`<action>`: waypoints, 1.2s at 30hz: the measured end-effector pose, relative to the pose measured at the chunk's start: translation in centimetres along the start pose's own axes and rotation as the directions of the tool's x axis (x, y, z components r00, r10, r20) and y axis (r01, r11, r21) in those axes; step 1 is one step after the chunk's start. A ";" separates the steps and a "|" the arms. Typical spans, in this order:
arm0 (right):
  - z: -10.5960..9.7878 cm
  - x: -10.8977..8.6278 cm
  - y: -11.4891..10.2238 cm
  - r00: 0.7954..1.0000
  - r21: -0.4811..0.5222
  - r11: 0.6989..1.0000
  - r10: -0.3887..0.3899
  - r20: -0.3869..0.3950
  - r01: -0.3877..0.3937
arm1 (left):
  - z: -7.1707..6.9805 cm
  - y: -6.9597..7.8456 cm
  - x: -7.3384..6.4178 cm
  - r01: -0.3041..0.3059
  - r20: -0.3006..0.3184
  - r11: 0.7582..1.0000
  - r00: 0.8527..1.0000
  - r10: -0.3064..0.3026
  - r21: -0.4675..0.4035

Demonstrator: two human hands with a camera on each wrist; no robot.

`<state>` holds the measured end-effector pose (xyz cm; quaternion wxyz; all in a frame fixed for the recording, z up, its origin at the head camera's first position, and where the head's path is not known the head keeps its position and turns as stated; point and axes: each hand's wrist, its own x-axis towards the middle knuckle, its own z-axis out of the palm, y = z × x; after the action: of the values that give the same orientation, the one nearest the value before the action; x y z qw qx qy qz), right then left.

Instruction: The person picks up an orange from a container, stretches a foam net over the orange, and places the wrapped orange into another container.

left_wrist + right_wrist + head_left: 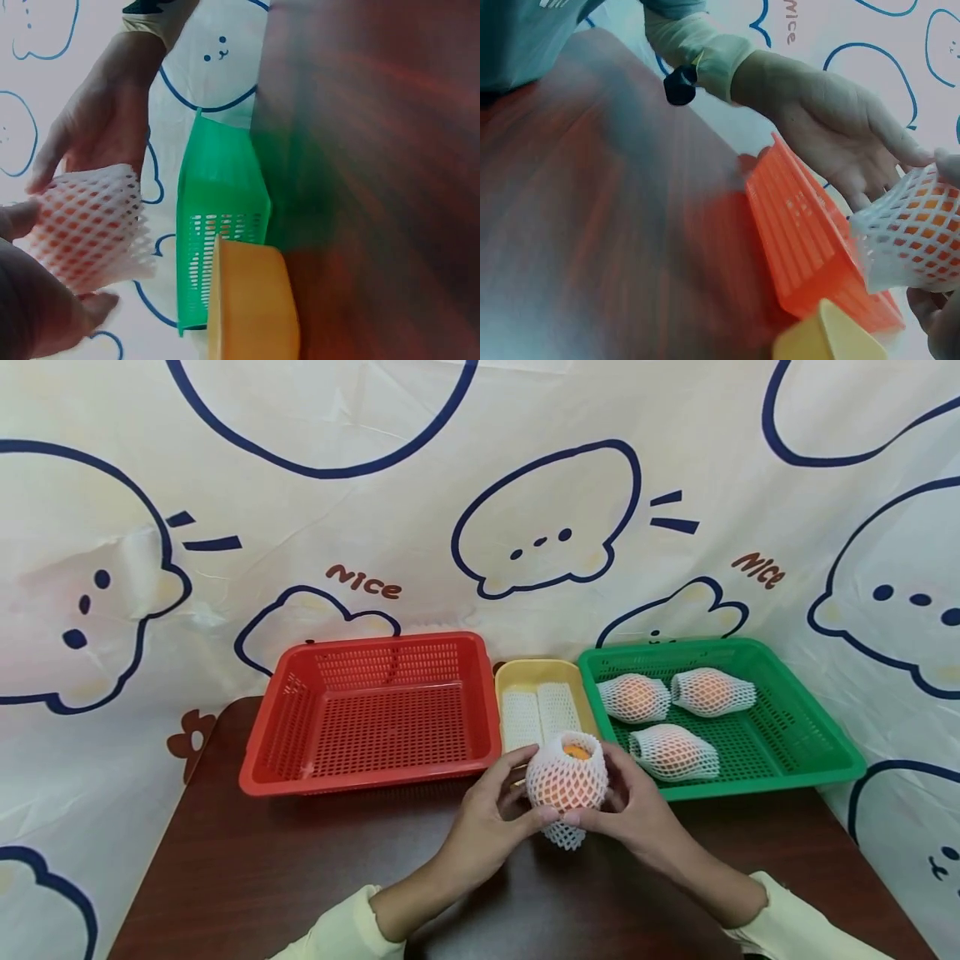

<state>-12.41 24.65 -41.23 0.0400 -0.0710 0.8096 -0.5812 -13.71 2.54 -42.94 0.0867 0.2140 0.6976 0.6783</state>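
Note:
Both hands hold a round orange fruit wrapped in a white foam net sleeve, above the table in front of the yellow basket. My left hand grips its left side and my right hand its right, thumbs together at the near side. The orange skin shows through the sleeve's open top, and the loose net end hangs below. In the left wrist view the sleeve spans the gap between the two hands. In the right wrist view, the left fingers meet the net.
A red basket stands at the left. Between it and a green basket sits a small yellow basket with flat white foam sleeves. Three netted fruits lie in the green basket. A patterned cloth hangs behind the brown table.

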 end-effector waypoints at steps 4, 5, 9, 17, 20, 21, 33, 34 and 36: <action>-2.3 -0.1 0.1 0.991 -0.321 0.943 -0.118 -0.064 0.092 | 0.6 -0.3 0.5 -0.064 0.058 0.943 0.997 0.047 0.328; -3.2 0.0 0.1 0.983 -0.400 0.909 -0.167 -0.081 0.121 | 0.9 -0.5 0.8 -0.116 0.096 0.905 0.992 0.084 0.410; -7.4 1.0 0.4 0.938 -0.634 0.753 -0.323 -0.125 0.175 | 2.6 -1.1 2.5 -0.407 0.299 0.644 0.913 0.276 0.648; -17.9 4.4 4.0 0.923 -0.883 0.412 -0.381 0.056 0.224 | 7.1 -1.6 6.7 -0.631 0.558 0.228 0.769 0.313 0.741; -20.7 5.1 5.7 0.945 -0.907 0.356 -0.305 0.113 0.224 | 8.6 -1.7 7.8 -0.633 0.593 0.163 0.769 0.237 0.756; -21.4 5.3 6.3 0.954 -0.911 0.350 -0.273 0.124 0.218 | 9.0 -1.8 8.1 -0.633 0.601 0.149 0.771 0.212 0.759; -25.2 6.3 10.4 0.982 -0.919 0.379 0.100 0.160 0.111 | 10.7 -2.2 8.5 -0.608 0.611 -0.063 0.791 0.027 0.791; -25.2 6.4 10.5 0.981 -0.918 0.380 0.105 0.161 0.110 | 10.7 -2.2 8.6 -0.606 0.609 -0.065 0.793 0.028 0.793; -25.1 6.5 10.7 0.982 -0.919 0.381 0.114 0.153 0.099 | 10.7 -2.3 8.6 -0.603 0.606 -0.065 0.795 0.035 0.795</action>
<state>-23.28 50.41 -43.14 0.0737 -0.1329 0.9881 -0.0225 -17.44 15.85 -44.48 -0.1126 0.5100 0.8506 -0.0603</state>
